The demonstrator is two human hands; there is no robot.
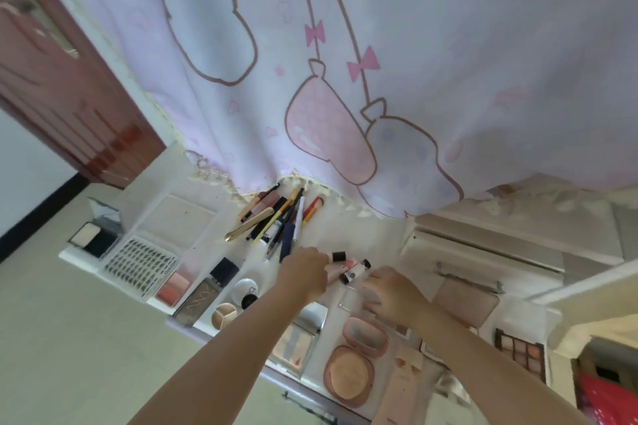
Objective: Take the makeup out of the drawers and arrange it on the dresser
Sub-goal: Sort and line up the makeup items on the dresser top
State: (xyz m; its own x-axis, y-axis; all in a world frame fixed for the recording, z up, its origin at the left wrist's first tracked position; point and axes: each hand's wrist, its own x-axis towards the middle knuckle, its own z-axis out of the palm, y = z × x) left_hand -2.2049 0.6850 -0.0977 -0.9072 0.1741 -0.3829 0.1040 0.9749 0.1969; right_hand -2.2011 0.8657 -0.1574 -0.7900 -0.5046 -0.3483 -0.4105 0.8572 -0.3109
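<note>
Both hands reach over the white bench [373,238]: the left hand [305,274] has its fingers curled round the end of a small pink tube [340,267] that lies among a few black-capped tubes, while the right hand [392,293] hovers just beside them, its fingers bent downward, and whether they hold anything I cannot tell. Behind the tubes, a loose pile of pens and brushes [276,221] lies under the edge of a pink printed curtain [345,62]. Along the near edge sit a lash tray [139,260], a dark NYX bottle [203,293], a round peach compact [348,374] and an eyeshadow palette [521,354].
</note>
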